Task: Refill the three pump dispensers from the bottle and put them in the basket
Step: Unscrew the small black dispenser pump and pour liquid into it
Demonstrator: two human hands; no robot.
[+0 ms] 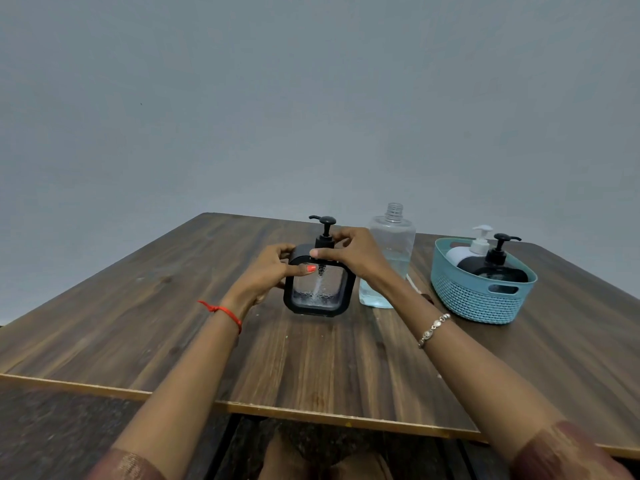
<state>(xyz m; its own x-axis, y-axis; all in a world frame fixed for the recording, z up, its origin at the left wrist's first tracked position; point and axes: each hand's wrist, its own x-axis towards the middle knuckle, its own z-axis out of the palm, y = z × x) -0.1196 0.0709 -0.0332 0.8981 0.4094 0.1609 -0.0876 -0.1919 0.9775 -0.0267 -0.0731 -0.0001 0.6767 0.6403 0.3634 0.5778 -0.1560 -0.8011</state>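
Third dispenser (319, 278) mid-table, beside open bottle (389, 258). Left hand (268, 271) wrapped round its body, right hand (349, 252) pinching pump collar. Probably screwing pump on or off, can't tell. Other two already in basket (481, 296). Next up: keep steady, twist.

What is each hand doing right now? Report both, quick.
Left hand: fingers closed on the square dispenser, steadying its body.
Right hand: fingers closed around the dispenser's pump collar.
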